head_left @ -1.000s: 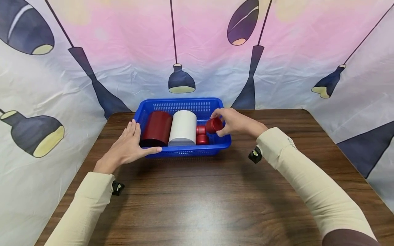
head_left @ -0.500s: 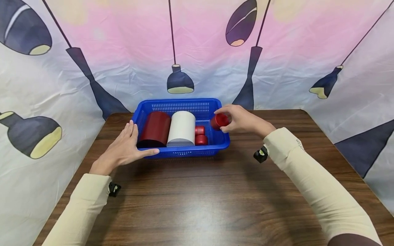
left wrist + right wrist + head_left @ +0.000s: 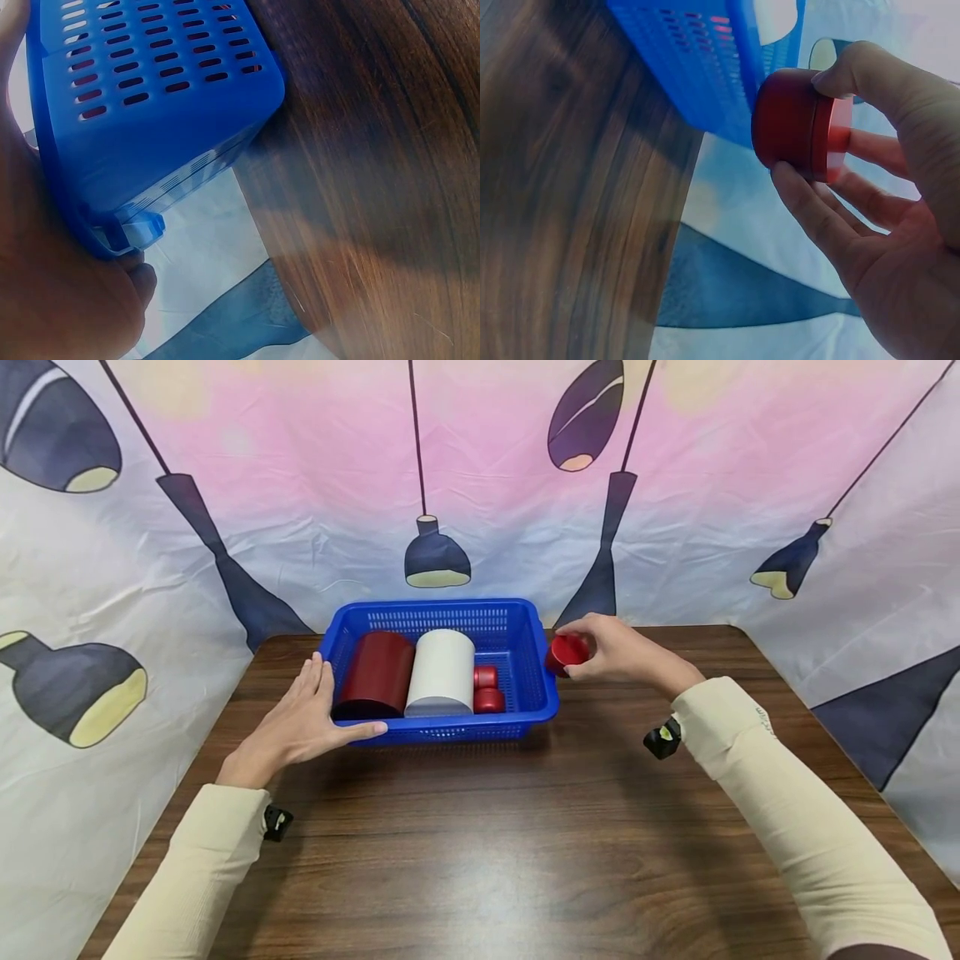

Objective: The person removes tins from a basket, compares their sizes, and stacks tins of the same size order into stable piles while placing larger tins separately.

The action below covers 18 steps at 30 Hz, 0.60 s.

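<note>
A small round red tin [image 3: 566,656] is pinched between the thumb and fingertips of my right hand [image 3: 626,650], just outside the right rim of the blue basket [image 3: 442,724]. In the right wrist view the tin [image 3: 787,124] shows a seam near one end and overlaps the basket's side. Along the basket's left rim lie the straight fingers of my left hand [image 3: 296,718], its thumb stretched over the front rim. Inside the basket a dark red cylinder [image 3: 377,670] and a white cylinder [image 3: 442,668] lie side by side. Small red tins [image 3: 490,701] sit right of the white one.
The basket stands near the back of a brown wood-grain table [image 3: 480,827]. Behind the table hangs a cloth backdrop [image 3: 300,510] printed with lamps. The table's bare surface stretches in front of the basket and to its right.
My right hand has carried the red tin rightward, from inside the basket over its right rim to just outside. The left hand has stayed on the basket, which has kept its place.
</note>
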Motion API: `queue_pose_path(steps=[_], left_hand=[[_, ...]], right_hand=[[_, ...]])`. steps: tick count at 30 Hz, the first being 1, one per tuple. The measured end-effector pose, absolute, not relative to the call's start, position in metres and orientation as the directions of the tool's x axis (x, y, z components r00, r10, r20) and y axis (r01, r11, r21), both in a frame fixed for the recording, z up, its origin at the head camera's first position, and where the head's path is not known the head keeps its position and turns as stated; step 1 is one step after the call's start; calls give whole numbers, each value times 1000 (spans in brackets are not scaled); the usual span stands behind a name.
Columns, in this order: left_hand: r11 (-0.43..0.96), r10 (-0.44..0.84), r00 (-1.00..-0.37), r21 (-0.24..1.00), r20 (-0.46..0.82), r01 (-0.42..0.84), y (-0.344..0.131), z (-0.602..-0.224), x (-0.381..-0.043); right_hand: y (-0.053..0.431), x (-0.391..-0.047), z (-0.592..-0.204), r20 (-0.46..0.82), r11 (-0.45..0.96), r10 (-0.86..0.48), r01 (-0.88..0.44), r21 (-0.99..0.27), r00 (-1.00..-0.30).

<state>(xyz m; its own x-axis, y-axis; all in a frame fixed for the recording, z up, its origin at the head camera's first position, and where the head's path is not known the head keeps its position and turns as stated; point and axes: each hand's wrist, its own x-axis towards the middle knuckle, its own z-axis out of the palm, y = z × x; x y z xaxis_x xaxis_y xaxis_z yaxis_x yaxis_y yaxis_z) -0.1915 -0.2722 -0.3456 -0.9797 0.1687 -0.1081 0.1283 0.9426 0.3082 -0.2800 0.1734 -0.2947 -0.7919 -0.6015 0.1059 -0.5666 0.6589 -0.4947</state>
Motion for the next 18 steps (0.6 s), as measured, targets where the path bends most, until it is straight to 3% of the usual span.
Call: queue_pose_path(steps=[18], left_hand=[[942, 145, -982, 320, -124, 99, -270, -344, -190]], right_hand=[[201, -280, -339, -37, 747, -507, -418, -517, -861]])
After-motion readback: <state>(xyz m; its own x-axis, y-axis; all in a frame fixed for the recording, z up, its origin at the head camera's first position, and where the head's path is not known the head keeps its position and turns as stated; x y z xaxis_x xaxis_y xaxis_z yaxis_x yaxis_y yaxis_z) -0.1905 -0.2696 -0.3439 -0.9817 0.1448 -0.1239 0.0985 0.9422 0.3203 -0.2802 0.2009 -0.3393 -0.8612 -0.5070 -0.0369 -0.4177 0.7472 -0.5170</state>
